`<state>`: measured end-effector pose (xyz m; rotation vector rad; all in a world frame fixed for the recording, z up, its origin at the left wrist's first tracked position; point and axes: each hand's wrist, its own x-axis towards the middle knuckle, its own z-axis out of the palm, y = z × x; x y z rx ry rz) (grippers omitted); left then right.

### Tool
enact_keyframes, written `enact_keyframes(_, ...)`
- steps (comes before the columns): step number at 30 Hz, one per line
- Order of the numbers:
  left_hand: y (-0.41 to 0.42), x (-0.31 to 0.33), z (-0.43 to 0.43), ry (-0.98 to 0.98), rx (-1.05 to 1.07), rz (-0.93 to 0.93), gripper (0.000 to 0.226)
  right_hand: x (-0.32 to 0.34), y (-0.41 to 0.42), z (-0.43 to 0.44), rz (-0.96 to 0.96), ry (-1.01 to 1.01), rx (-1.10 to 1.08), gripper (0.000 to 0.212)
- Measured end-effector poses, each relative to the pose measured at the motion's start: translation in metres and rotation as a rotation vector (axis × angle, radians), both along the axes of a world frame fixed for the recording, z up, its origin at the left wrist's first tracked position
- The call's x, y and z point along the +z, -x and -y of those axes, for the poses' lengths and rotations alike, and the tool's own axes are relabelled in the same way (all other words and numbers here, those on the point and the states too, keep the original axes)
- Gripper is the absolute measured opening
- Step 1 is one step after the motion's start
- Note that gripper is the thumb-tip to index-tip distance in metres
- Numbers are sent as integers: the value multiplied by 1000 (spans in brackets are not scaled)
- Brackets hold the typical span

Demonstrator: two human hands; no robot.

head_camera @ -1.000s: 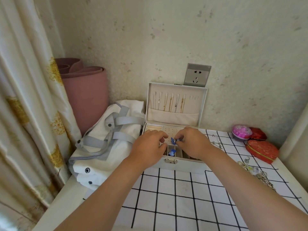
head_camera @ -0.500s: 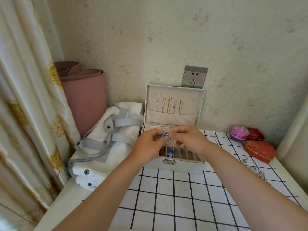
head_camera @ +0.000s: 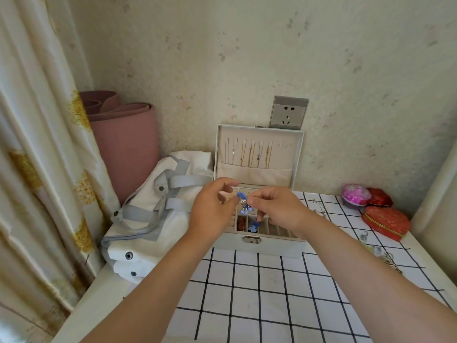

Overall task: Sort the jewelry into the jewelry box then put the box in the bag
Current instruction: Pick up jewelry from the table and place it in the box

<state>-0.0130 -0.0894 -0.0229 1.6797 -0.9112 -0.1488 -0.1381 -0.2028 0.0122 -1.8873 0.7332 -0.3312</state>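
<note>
Jewelry box (head_camera: pixel 279 246) beside bag (head_camera: pixel 146 214), earring (head_camera: pixel 243 204) above.

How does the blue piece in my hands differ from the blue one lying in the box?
The held blue piece is pinched between the left hand and right hand above the jewelry box; the boxed blue piece lies in a front compartment. The held blue piece dangles downward; the boxed blue piece rests between dividers. Both are blue.

One jewelry box (head_camera: pixel 272 246), one bag (head_camera: pixel 146 219), two hands (head_camera: pixel 212 211) (head_camera: pixel 280 209)
</note>
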Motion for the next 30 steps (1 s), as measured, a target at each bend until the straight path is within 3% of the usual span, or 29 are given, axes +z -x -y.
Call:
enact_keyframes(3, 0, 1, -2, 44, -24, 237, 29, 0, -1, 0, 9, 0, -32, 10)
enact_keyframes(6, -1, 0, -2, -60, -59, 385, 19, 0, -1, 1, 27, -1, -16, 12)
enact_keyframes(8, -1, -3, -1, -89, -42, 331, 16, 1, 1, 0, 24, 6, -9, 12)
enact_keyframes(14, 1, 3, 1, -40, -95, -109, 18, 1, 1, 1, 36, -48, 1, 13)
enact_keyframes(18, 5, 7, 0, 1, -126, -265, 13, 0, 0, 2, 102, -70, -28, 11)
enact_keyframes(21, 9, 9, -2, 18, -160, -303, 18, -2, -1, 5, 122, -21, -10, 15)
enact_keyframes(25, 8, 8, -3, -36, -116, -304, 23, -6, -1, 10, 92, 246, 92, 25)
enact_keyframes(30, 7, 4, 0, -72, -61, -152, 14, -3, 1, 17, 7, 457, 155, 24)
